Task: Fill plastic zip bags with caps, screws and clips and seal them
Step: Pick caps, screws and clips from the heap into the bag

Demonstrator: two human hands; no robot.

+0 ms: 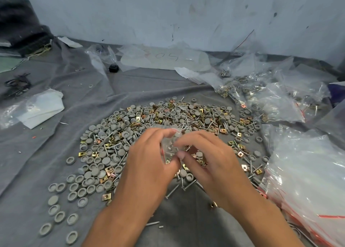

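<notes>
The person is working over a grey cloth [46, 153] spread on the floor, and both hands are meeting above the middle of it on one small clear zip bag [170, 146]. The left hand [149, 161] is pinching the bag between curled fingers and thumb, and the right hand [205, 157] is pinching it from the other side with its fingertips curled in; whether the strip is being pressed closed or parts are being fed in cannot be told, though some metal is showing inside. Judging by the scene, the job is sitting somewhere in the middle: filled bags [261, 97] are piling up toward the far right edge of the cloth, while a big heap of grey caps [104, 161], screws [186, 121] and gold clips [82, 154] is lying loose in the centre, waiting to be packed. A stack of empty bags [308, 181] with red strips is lying at the near right edge, so plenty of filling and sealing is remaining
</notes>
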